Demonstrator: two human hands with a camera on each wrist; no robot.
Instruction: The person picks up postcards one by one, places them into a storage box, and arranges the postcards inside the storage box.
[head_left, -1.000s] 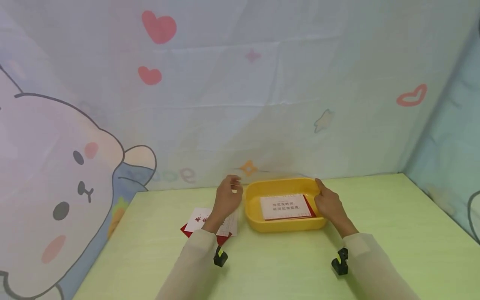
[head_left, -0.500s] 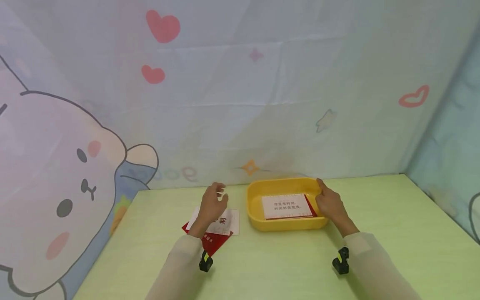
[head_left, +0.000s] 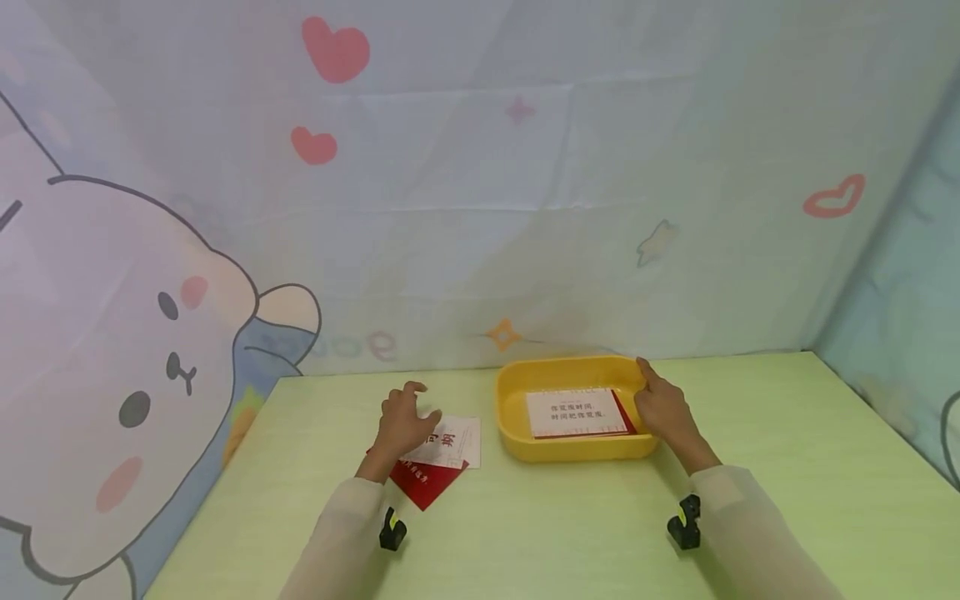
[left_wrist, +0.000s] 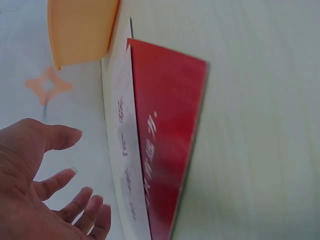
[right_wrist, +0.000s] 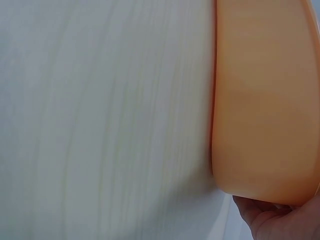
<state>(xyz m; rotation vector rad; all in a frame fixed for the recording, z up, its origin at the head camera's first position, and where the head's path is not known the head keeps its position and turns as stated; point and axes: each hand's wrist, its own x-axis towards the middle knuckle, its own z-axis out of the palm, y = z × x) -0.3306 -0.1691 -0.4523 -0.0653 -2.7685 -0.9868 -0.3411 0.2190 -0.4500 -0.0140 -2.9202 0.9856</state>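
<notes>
My left hand (head_left: 401, 425) hovers over the left end of a loose pile of cards, fingers spread and holding nothing. In the pile are white cards (head_left: 463, 442) with printed characters and a red card (head_left: 426, 483) beneath them; the hand hides part of the pile. In the left wrist view the red card (left_wrist: 167, 120) lies past the thumb and fingers, under a white card (left_wrist: 125, 135). My right hand (head_left: 666, 410) grips the right end of a yellow plastic tray (head_left: 573, 451). Inside it lie a white printed card (head_left: 573, 414) and a red one (head_left: 624, 411) showing underneath.
The light green table (head_left: 555, 533) ends at a cloth backdrop (head_left: 480, 208) printed with hearts and a cartoon bear. A black wrist camera (head_left: 392, 531) sits by the left sleeve, another black camera (head_left: 684, 523) by the right. A dark cable (head_left: 947, 433) hangs at the right edge.
My left hand has moved left and down, away from the tray and over the card pile, its fingers spreading. My right hand stays on the tray.
</notes>
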